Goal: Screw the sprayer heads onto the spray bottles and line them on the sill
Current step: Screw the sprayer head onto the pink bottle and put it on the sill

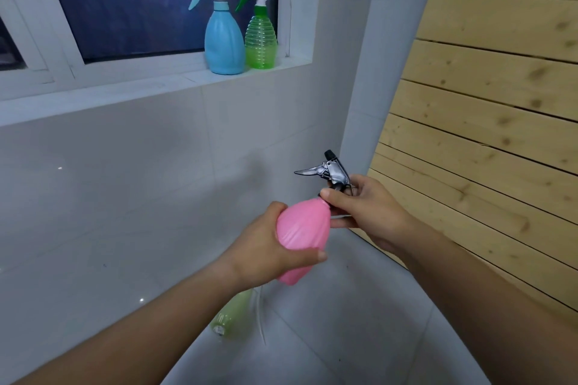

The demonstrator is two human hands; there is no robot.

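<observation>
Hands meet around a smooth, matte pink plastic spray bottle (302, 228) with a bulbous, softly fluted body, held tilted in mid-air below the sill; the left hand (269, 247) is wrapped closed around its belly, thumb across the front; the right hand (366, 212) is closed on the neck, thumb and fingers pinching the collar beneath a glossy chrome-and-black trigger sprayer head (331, 170) that sits on top, its shiny lever pointing left; how far the head is screwed down cannot be told.

On the white tiled window sill (156, 84) two finished bottles stand upright, touching or nearly so, at the right end near the frame; an opaque pale blue plastic bottle (223, 40) of rounded teardrop shape carries a teal and grey trigger head; just right of it a translucent green ribbed bottle (261, 40) carries a white head with a green lever.

Below the left forearm a pale yellow-green translucent bottle (230, 312) lies on its side on the glossy white floor tiles (312, 337), blurred; knotty pine planks (484, 87) clad the right wall; no label or writing is legible anywhere.
</observation>
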